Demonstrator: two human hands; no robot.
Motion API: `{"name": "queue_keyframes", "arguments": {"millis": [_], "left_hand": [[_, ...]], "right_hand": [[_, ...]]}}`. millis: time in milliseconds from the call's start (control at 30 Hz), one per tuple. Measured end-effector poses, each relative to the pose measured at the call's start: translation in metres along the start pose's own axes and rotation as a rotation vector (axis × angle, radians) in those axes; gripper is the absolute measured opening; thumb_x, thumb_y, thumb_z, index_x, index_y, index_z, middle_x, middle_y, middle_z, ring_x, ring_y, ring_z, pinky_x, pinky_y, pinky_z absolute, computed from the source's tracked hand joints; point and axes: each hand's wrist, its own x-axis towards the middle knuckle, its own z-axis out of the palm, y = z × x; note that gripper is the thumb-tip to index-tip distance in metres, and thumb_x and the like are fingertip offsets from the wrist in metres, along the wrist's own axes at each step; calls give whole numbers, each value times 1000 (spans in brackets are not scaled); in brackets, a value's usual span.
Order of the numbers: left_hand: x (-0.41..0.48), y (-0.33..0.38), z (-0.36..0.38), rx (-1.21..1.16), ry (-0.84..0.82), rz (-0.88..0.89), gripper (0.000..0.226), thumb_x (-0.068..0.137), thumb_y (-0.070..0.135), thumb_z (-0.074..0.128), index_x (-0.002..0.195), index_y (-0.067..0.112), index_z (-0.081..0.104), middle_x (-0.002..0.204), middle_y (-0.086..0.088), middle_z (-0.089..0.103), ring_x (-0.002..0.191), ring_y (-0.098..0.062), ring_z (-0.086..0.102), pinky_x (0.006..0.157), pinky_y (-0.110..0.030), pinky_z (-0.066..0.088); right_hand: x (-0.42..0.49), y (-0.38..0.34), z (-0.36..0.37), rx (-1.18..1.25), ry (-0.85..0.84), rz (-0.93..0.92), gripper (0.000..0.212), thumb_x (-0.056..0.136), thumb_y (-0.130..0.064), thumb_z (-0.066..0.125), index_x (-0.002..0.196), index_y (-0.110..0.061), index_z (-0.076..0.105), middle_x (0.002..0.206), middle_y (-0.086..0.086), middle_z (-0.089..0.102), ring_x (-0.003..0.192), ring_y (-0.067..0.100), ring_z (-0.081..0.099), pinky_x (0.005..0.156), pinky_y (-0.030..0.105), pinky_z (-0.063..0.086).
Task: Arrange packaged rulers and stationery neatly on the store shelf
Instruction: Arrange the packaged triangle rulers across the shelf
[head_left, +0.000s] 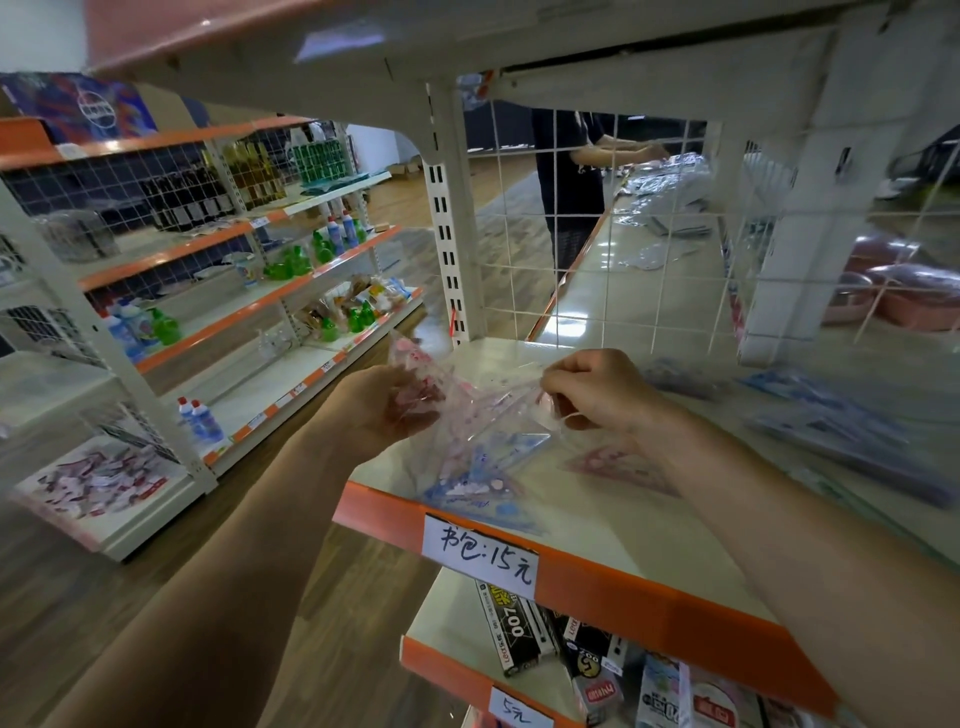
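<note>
We see both hands over the front left corner of the shelf (628, 535), and together they hold one clear ruler packet (488, 421) with pink and blue print. The left hand (395, 410) grips the left end of the packet, with its fingers curled around the plastic. The right hand (592, 389) pinches the upper right edge between the thumb and the bent fingers, so neither hand is loose. The packet hangs tilted, and its lower end comes down near the orange front edge, just behind the handwritten price label (480, 553); we cannot tell if it touches the shelf there. A second pink packet (618, 465) lies flat under the right wrist. More packets (831, 421) lie toward the right side of the shelf, but they are blurred.
</note>
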Motion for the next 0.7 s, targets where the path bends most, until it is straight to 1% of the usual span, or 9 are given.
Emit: {"name": "queue_keyframes", "arguments": {"millis": [67, 167, 300, 400, 467, 533, 567, 633, 700], "left_hand": [[0, -1, 6, -2, 17, -18, 12, 97, 9, 43, 98, 1, 52, 94, -21, 60, 79, -30, 61, 50, -34, 58], [2, -4, 17, 88, 117, 29, 11, 97, 8, 45, 95, 3, 54, 91, -19, 63, 74, -29, 63, 47, -34, 57], [4, -5, 19, 66, 195, 79, 14, 97, 8, 45, 107, 1, 53, 89, -18, 63, 72, -25, 64, 45, -31, 55], [1, -2, 11, -1, 172, 83, 20, 98, 10, 43, 113, 0, 52, 90, -18, 63, 74, -24, 64, 50, -31, 56], [0, 0, 5, -58, 121, 104, 28, 98, 12, 42, 121, -2, 51, 87, -18, 64, 70, -23, 65, 48, -27, 54], [0, 0, 3, -119, 87, 113, 26, 98, 12, 42, 117, -1, 53, 78, -16, 67, 58, -21, 66, 47, -25, 54], [0, -1, 5, -153, 63, 103, 24, 98, 13, 42, 114, -1, 54, 74, -15, 68, 55, -20, 66, 48, -25, 55], [1, -6, 14, -230, -3, 67, 23, 97, 13, 46, 112, 0, 56, 74, -15, 69, 58, -21, 67, 52, -26, 56], [2, -13, 26, -264, -62, 22, 20, 96, 16, 49, 107, 3, 59, 76, -13, 70, 66, -22, 67, 55, -27, 57]], "right_hand": [[-3, 1, -8, 36, 14, 21, 11, 88, -10, 58, 81, -10, 66, 68, -1, 67, 59, 7, 59, 53, 18, 49], [-8, 3, -10, 42, -17, 33, 11, 91, -13, 58, 84, -8, 66, 76, 5, 70, 60, 9, 60, 54, 18, 49], [-12, 0, 8, -52, -76, 22, 8, 90, -12, 61, 85, -7, 65, 77, 6, 68, 61, 11, 61, 53, 17, 50], [-10, -2, 13, -151, -58, 28, 12, 84, -4, 63, 94, 1, 66, 76, 12, 64, 67, 19, 60, 64, 30, 56], [-6, 0, 7, -215, 2, 12, 27, 79, -2, 64, 104, 8, 62, 86, 20, 66, 68, 22, 59, 69, 39, 56], [-6, 1, -4, -215, 84, -13, 36, 76, -2, 63, 109, 11, 60, 100, 25, 68, 67, 23, 61, 67, 38, 55], [-5, 2, -10, -205, 126, -32, 35, 76, -2, 63, 108, 12, 61, 101, 26, 68, 67, 25, 62, 67, 38, 55], [-7, 2, -21, -191, 229, -80, 24, 79, -6, 62, 99, 6, 68, 90, 22, 71, 68, 27, 66, 66, 35, 55], [-10, 3, -29, -93, 333, -102, 10, 83, -9, 61, 86, -9, 71, 76, 9, 70, 65, 21, 66, 64, 31, 56]]}}
